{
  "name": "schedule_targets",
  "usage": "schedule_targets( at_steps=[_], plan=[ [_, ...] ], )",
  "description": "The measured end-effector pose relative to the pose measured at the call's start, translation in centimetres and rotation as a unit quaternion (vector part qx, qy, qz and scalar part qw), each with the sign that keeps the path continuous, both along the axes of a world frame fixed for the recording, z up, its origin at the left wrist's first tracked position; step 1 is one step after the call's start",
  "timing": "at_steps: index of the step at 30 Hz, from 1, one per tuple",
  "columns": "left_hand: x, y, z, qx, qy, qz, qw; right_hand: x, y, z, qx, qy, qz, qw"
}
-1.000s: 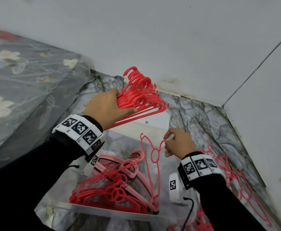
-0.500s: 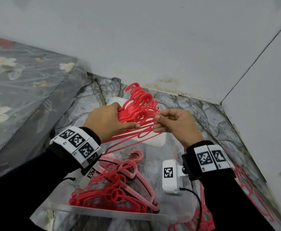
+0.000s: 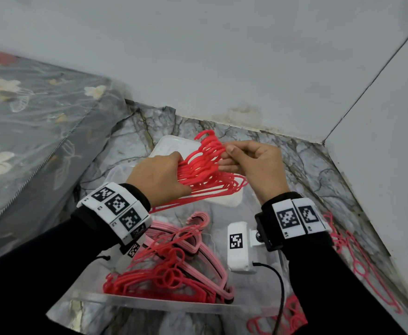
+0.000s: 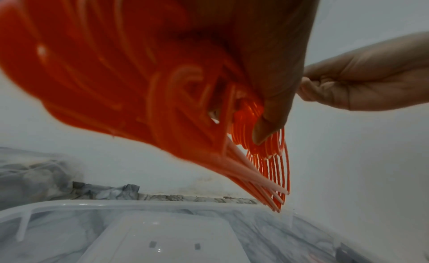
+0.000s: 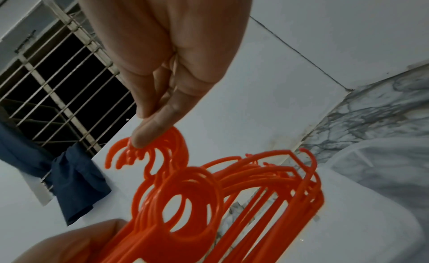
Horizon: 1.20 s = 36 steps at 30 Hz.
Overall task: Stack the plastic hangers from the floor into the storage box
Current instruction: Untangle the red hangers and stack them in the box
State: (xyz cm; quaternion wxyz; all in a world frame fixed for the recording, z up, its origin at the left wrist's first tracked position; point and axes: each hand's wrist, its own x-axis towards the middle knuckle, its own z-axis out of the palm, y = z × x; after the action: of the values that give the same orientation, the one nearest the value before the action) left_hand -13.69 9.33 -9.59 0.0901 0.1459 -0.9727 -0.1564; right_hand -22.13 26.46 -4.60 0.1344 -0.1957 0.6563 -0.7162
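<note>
My left hand (image 3: 159, 180) grips a bunch of red plastic hangers (image 3: 205, 170) by their necks, held above the far end of the clear storage box (image 3: 174, 304). My right hand (image 3: 253, 165) pinches the hooks at the top of that bunch with thumb and fingertips. In the left wrist view the bunch (image 4: 116, 74) fills the frame, and the right hand (image 4: 371, 79) comes in from the right. The right wrist view shows a fingertip on the hooks of the hangers (image 5: 197, 193). Red and pink hangers (image 3: 169, 274) lie stacked in the box's near left part.
Loose red hangers (image 3: 367, 269) lie on the marbled floor right of the box, more by its near right corner (image 3: 282, 320). A white lid (image 3: 166, 146) lies beyond the box. A floral covered mattress (image 3: 29, 131) stands on the left. Walls close the corner.
My right hand lifted a single hanger from the box's right side up to the bunch, added it, and now holds the hooks. The left hand with the bunch sank a little.
</note>
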Motion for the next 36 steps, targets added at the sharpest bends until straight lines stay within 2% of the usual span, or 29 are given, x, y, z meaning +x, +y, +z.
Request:
schedule_targets(
  at_steps=[5, 7, 9, 10, 11, 12, 13, 14, 15, 21, 24, 27, 29, 32, 36],
  plan=[
    [0.3, -1.4, 0.6, 0.003, 0.012, 0.023, 1.000, -2.7, 2.1, -0.8, 0.003, -0.021, -0.053, 0.998],
    [0.4, -2.0, 0.8, 0.005, 0.015, 0.040, 0.999, -4.0, 3.1, -1.7, 0.059, -0.023, -0.066, 0.996],
    [0.5, -2.7, 1.1, 0.007, 0.023, 0.058, 0.998, -5.3, 4.0, -3.2, 0.184, -0.039, -0.075, 0.979],
    [0.6, -2.9, 1.2, 0.008, 0.026, 0.063, 0.998, -5.8, 4.6, -4.2, 0.294, -0.029, -0.065, 0.953],
    [0.6, -3.2, 1.3, 0.011, 0.028, 0.067, 0.997, -6.2, 5.1, -5.3, 0.446, 0.007, -0.036, 0.894],
    [0.6, -3.4, 1.4, 0.013, 0.030, 0.069, 0.997, -6.5, 5.8, -6.5, 0.594, 0.061, 0.008, 0.802],
    [0.7, -3.5, 1.4, 0.014, 0.032, 0.070, 0.997, -6.4, 6.1, -7.7, 0.701, 0.121, 0.050, 0.701],
    [0.6, -3.6, 1.4, 0.011, 0.033, 0.071, 0.997, -6.0, 6.2, -8.7, 0.749, 0.169, 0.077, 0.637],
    [0.6, -3.7, 1.4, 0.008, 0.033, 0.073, 0.997, -5.6, 6.0, -9.5, 0.758, 0.192, 0.088, 0.617],
    [0.3, -3.5, 1.3, 0.012, 0.026, 0.071, 0.997, -3.9, 1.5, -13.4, 0.741, 0.237, 0.113, 0.618],
    [0.2, -3.3, 1.1, 0.006, 0.025, 0.066, 0.998, -2.9, 0.0, -16.1, 0.716, 0.226, 0.164, 0.640],
    [0.1, -3.4, 0.9, -0.003, 0.020, 0.059, 0.998, -2.5, -1.5, -17.7, 0.666, 0.205, 0.206, 0.687],
    [0.0, -3.4, 0.8, -0.002, 0.020, 0.055, 0.998, -2.1, -2.6, -18.5, 0.646, 0.195, 0.237, 0.699],
    [-0.2, -3.4, 0.6, -0.002, 0.020, 0.051, 0.999, -1.2, -4.2, -19.5, 0.652, 0.186, 0.250, 0.691],
    [-0.3, -3.3, 0.6, 0.006, 0.018, 0.047, 0.999, 0.2, -5.5, -20.6, 0.675, 0.259, 0.248, 0.645]
  ],
)
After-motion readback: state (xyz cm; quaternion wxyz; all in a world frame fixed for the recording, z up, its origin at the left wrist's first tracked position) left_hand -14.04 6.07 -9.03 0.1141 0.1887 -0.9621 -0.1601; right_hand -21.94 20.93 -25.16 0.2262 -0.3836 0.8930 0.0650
